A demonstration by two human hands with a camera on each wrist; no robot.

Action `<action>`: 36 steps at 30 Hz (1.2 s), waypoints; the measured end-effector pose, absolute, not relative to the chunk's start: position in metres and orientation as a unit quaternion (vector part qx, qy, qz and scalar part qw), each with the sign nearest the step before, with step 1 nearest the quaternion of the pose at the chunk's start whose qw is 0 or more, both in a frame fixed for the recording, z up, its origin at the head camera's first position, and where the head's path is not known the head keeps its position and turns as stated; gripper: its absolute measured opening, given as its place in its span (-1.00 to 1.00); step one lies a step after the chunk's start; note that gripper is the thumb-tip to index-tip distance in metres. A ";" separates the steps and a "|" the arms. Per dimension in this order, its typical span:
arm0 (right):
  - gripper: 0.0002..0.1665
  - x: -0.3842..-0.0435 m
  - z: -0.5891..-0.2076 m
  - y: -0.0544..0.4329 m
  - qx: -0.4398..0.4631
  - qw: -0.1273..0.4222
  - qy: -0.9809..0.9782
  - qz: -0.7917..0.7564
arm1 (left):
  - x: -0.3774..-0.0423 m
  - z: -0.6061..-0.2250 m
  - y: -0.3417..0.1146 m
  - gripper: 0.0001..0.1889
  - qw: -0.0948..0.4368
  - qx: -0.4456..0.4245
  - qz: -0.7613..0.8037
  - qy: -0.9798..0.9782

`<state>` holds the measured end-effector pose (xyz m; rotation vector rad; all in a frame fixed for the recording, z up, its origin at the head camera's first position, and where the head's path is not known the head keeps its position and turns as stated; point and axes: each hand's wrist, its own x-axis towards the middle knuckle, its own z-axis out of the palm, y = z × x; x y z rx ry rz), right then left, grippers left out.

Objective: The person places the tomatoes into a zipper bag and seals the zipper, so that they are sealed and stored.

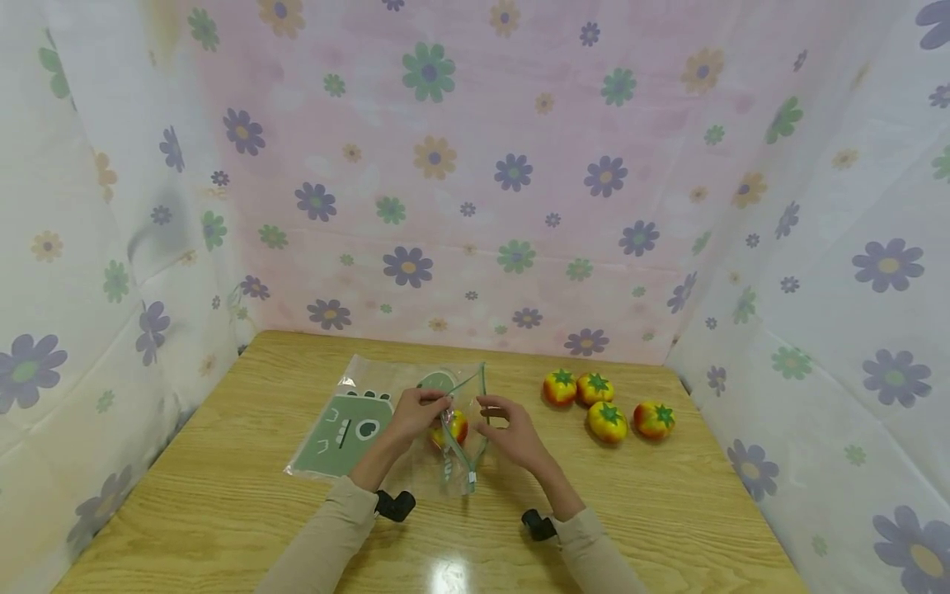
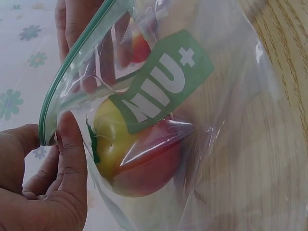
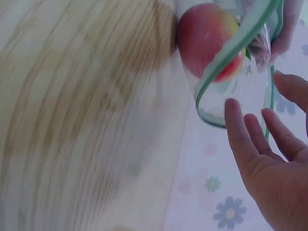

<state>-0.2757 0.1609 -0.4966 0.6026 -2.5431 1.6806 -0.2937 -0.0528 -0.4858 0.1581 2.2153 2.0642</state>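
A clear zip bag [image 1: 416, 474] with a green-edged mouth and a green cartoon face stands partly raised from the table, its mouth spread toward the right. My left hand [image 1: 414, 419] pinches the green rim [image 2: 53, 103] between thumb and finger. Inside the bag lies one red-and-yellow fruit [image 2: 144, 166] with a green leafy top, under the printed green label [image 2: 168, 79]. Beside the opening is my right hand [image 1: 517, 433]. Its fingers [image 3: 238, 137] are extended and spread right at the bag's mouth, with nothing gripped between them.
Several similar fruits [image 1: 608, 423] sit on the wooden table [image 1: 668, 511] to the right of the bag. Another green cartoon-face bag [image 1: 341, 433] lies flat at the left. Flower-patterned cloth [image 1: 460, 181] hangs behind and along both sides.
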 end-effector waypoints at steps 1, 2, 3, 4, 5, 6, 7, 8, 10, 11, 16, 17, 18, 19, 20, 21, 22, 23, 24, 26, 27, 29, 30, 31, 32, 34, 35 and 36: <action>-0.50 -0.276 -0.497 0.163 0.186 0.025 -0.816 0.547 | -0.293 -0.486 -0.053 -0.69 0.052 0.053 0.679 0.730; -0.53 -0.277 -0.497 0.165 0.177 0.033 -0.814 0.551 | -0.293 -0.485 -0.053 -0.69 0.050 0.054 0.679 0.730; -0.54 -0.277 -0.498 0.167 0.166 0.041 -0.813 0.557 | -0.293 -0.485 -0.053 -0.69 0.049 0.054 0.679 0.731; -0.56 -0.278 -0.498 0.169 0.157 0.048 -0.811 0.562 | -0.293 -0.485 -0.052 -0.69 0.048 0.055 0.679 0.731; -0.58 -0.278 -0.499 0.172 0.149 0.056 -0.809 0.565 | -0.293 -0.485 -0.052 -0.69 0.048 0.055 0.679 0.731; -0.59 -0.278 -0.500 0.174 0.142 0.064 -0.809 0.566 | -0.293 -0.485 -0.052 -0.69 0.048 0.054 0.679 0.731; -0.60 -0.278 -0.501 0.177 0.138 0.071 -0.809 0.567 | -0.293 -0.485 -0.052 -0.70 0.048 0.053 0.679 0.731; -0.61 -0.277 -0.501 0.179 0.134 0.077 -0.807 0.569 | -0.293 -0.485 -0.052 -0.70 0.050 0.051 0.680 0.730; -0.62 -0.273 -0.497 0.183 0.132 0.082 -0.806 0.571 | -0.293 -0.486 -0.052 -0.72 0.050 0.050 0.681 0.729; -0.63 -0.270 -0.493 0.185 0.130 0.081 -0.807 0.570 | -0.294 -0.486 -0.053 -0.72 0.051 0.049 0.681 0.729; -0.64 -0.264 -0.486 0.198 0.111 0.085 -0.816 0.561 | -0.295 -0.491 -0.052 -0.72 0.042 0.050 0.679 0.732; -0.64 -0.266 -0.490 0.202 0.106 0.092 -0.817 0.559 | -0.295 -0.491 -0.052 -0.72 0.042 0.049 0.679 0.731; -0.64 -0.266 -0.491 0.205 0.102 0.095 -0.817 0.560 | -0.295 -0.491 -0.052 -0.72 0.042 0.049 0.679 0.731; -0.65 -0.266 -0.491 0.207 0.098 0.098 -0.817 0.560 | -0.295 -0.492 -0.052 -0.72 0.043 0.049 0.680 0.730; -0.65 -0.266 -0.492 0.210 0.095 0.100 -0.817 0.559 | -0.295 -0.492 -0.052 -0.72 0.044 0.048 0.682 0.729; -0.65 -0.266 -0.491 0.214 0.093 0.100 -0.817 0.560 | -0.295 -0.492 -0.052 -0.73 0.046 0.047 0.685 0.726; -0.65 -0.264 -0.486 0.215 0.088 0.095 -0.816 0.564 | -0.295 -0.491 -0.053 -0.73 0.049 0.049 0.689 0.721; -0.65 -0.261 -0.482 0.217 0.087 0.094 -0.815 0.565 | -0.295 -0.492 -0.053 -0.74 0.048 0.049 0.691 0.719; -0.64 -0.259 -0.478 0.219 0.082 0.090 -0.814 0.567 | -0.295 -0.492 -0.053 -0.75 0.045 0.049 0.695 0.716; -0.64 -0.261 -0.482 0.226 0.078 0.099 -0.816 0.564 | -0.294 -0.492 -0.053 -0.75 0.039 0.049 0.702 0.710; -0.64 -0.263 -0.486 0.229 0.075 0.105 -0.816 0.564 | -0.294 -0.492 -0.053 -0.76 0.034 0.050 0.702 0.709; -0.64 -0.268 -0.495 0.235 0.069 0.117 -0.819 0.558 | -0.294 -0.492 -0.053 -0.76 0.028 0.048 0.706 0.706; -0.64 -0.271 -0.499 0.238 0.067 0.122 -0.818 0.558 | -0.294 -0.492 -0.053 -0.76 0.027 0.045 0.707 0.705; -0.64 -0.273 -0.502 0.241 0.065 0.127 -0.818 0.558 | -0.294 -0.492 -0.053 -0.76 0.027 0.043 0.708 0.705; -0.64 -0.273 -0.505 0.244 0.063 0.129 -0.816 0.559 | -0.293 -0.492 -0.053 -0.76 0.027 0.040 0.708 0.705; -0.64 -0.274 -0.507 0.249 0.058 0.133 -0.816 0.559 | -0.294 -0.492 -0.053 -0.77 0.029 0.034 0.707 0.706; -0.64 -0.274 -0.508 0.252 0.055 0.136 -0.816 0.559 | -0.294 -0.492 -0.053 -0.77 0.029 0.031 0.705 0.708; -0.63 -0.274 -0.508 0.255 0.051 0.138 -0.816 0.559 | -0.295 -0.492 -0.053 -0.77 0.031 0.028 0.703 0.710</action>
